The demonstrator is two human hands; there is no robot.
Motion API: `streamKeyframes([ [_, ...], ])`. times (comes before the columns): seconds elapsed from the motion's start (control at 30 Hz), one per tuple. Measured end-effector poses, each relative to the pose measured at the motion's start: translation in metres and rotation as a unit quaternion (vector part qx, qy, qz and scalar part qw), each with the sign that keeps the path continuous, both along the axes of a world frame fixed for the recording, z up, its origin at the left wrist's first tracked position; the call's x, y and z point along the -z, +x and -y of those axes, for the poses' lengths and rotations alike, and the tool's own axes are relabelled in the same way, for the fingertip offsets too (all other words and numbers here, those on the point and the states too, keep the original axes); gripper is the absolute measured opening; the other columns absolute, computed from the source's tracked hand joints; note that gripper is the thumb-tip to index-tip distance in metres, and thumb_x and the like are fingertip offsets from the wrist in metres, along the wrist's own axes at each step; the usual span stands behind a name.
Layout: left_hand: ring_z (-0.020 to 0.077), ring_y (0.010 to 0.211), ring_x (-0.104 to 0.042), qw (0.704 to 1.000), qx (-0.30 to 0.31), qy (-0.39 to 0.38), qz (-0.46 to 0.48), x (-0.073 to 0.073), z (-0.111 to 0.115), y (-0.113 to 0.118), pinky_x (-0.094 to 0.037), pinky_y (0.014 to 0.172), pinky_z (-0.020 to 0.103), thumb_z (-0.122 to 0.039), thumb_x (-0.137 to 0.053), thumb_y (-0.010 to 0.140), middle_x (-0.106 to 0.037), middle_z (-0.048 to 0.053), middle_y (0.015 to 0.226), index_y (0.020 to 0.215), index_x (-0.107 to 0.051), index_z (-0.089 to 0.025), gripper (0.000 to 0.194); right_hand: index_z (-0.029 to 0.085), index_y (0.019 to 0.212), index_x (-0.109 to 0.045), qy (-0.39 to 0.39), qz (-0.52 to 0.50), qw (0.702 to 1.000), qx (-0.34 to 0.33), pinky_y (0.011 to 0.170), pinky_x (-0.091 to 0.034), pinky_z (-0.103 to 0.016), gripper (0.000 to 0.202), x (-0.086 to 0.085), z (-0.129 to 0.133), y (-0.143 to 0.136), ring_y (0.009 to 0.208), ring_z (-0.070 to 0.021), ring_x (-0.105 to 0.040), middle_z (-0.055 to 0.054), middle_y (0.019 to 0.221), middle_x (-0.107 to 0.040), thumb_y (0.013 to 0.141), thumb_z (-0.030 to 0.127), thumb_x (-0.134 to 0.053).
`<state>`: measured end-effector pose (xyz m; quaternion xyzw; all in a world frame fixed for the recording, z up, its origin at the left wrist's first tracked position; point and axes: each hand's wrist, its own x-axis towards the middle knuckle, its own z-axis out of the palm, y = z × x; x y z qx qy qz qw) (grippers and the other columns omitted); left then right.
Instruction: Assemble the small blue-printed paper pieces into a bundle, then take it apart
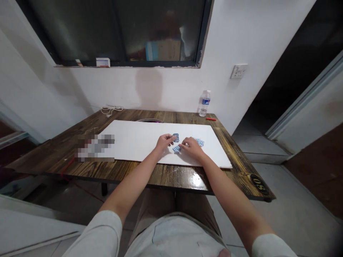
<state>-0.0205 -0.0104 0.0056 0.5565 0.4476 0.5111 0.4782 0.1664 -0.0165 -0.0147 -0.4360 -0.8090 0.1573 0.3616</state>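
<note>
My left hand [164, 142] pinches a small dark-blue patterned piece [176, 137], flat and card-like, held just above the white board [134, 142]. Beside it, my right hand [192, 145] has its fingers curled down at another blue-and-white patterned piece [176, 149]. Its fingertips meet the edge of that piece, but whether they grip it is hard to see. Several more blue-and-white pieces [199, 142] lie in a loose group on the board, partly hidden behind my right hand. Their exact kind is too small to make out.
The board lies on a dark wooden table [233, 178]. Toward the wall stand a water bottle [205, 103], a red pen-like stick [211, 119] and a coiled white cable [111, 110]. A round object [149, 120] shows behind the board. Something pixelated covers the board's left end.
</note>
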Motion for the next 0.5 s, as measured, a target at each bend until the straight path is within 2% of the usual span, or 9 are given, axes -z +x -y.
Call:
streamKeyframes([
  [0.1,0.0109,0.053,-0.053,0.999,0.03,-0.003,-0.018,0.0004,0.001,-0.0003,-0.036,0.051,0.024,-0.053,-0.08,0.054,-0.056,-0.002,0.054,0.063,-0.06,-0.017,0.042,0.024,0.068,-0.059,-0.018,-0.092,0.996,-0.004,0.074,-0.039,-0.034,0.031,-0.0018,-0.0034,0.0002,0.079,-0.0209,-0.052,-0.004,0.077,-0.062,0.083,0.051,-0.062],
  [0.2,0.0113,0.055,-0.054,0.995,0.082,0.002,-0.049,0.0014,0.0023,-0.0001,-0.037,0.053,0.023,-0.056,-0.08,0.055,-0.059,0.0,0.057,0.065,-0.063,-0.015,0.045,0.024,0.069,-0.059,-0.039,-0.15,0.988,-0.008,0.07,-0.04,-0.033,0.036,-0.0012,-0.0066,-0.0009,0.074,-0.019,-0.051,-0.002,0.076,-0.061,0.073,0.058,-0.069],
  [0.3,0.0122,0.055,-0.055,0.992,0.108,0.0,-0.069,0.0024,0.0033,0.0003,-0.038,0.053,0.024,-0.06,-0.079,0.056,-0.06,0.002,0.057,0.067,-0.065,-0.015,0.049,0.023,0.064,-0.057,-0.053,-0.188,0.981,-0.015,0.069,-0.041,-0.032,0.04,-0.0003,-0.0082,-0.0017,0.072,-0.0177,-0.052,-0.001,0.074,-0.06,0.066,0.06,-0.074],
  [0.5,0.0126,0.056,-0.056,0.992,0.107,0.009,-0.072,0.0033,0.003,0.0001,-0.039,0.054,0.024,-0.062,-0.078,0.057,-0.061,0.002,0.057,0.069,-0.065,-0.014,0.051,0.021,0.059,-0.059,-0.104,-0.244,0.964,-0.033,0.065,-0.041,-0.03,0.039,-0.0028,-0.0054,-0.0004,0.068,-0.016,-0.052,-0.001,0.072,-0.06,0.062,0.056,-0.077],
])
